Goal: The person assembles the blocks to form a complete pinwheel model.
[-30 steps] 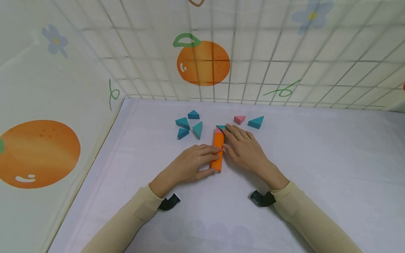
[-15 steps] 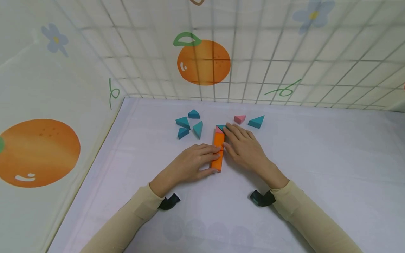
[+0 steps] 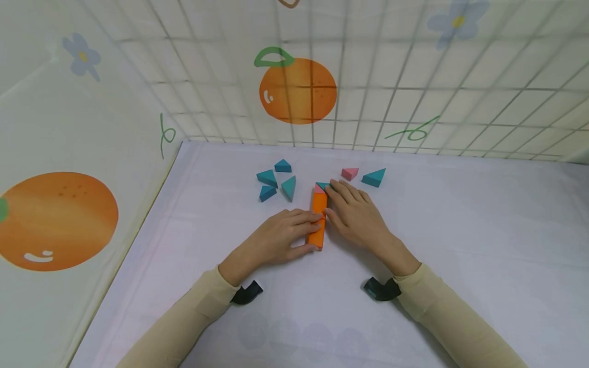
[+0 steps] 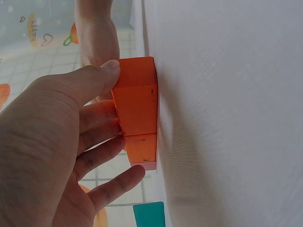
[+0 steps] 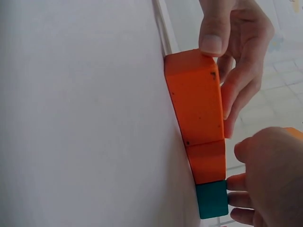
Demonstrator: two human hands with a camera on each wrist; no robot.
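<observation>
Two orange blocks stand end to end in a line in the head view, the near one [image 3: 316, 239] meeting the far one [image 3: 319, 202]. At their far end a small pink triangle [image 3: 318, 189] and a teal triangle [image 3: 323, 185] sit side by side. The left hand [image 3: 276, 237] rests its fingertips on the orange blocks, its thumb at the near end; the left wrist view shows that thumb on the near block's [image 4: 137, 109] upper edge. With fingers extended, the right hand [image 3: 361, 217] touches the teal triangle, seen in the right wrist view as a teal face [image 5: 212, 199].
Several loose teal triangles, one of them upright-pointing [image 3: 288, 188], lie left of the line's far end. A pink triangle [image 3: 349, 174] and a teal one [image 3: 374, 177] lie beyond the right hand. Behind them rises a patterned cloth wall [image 3: 368, 76].
</observation>
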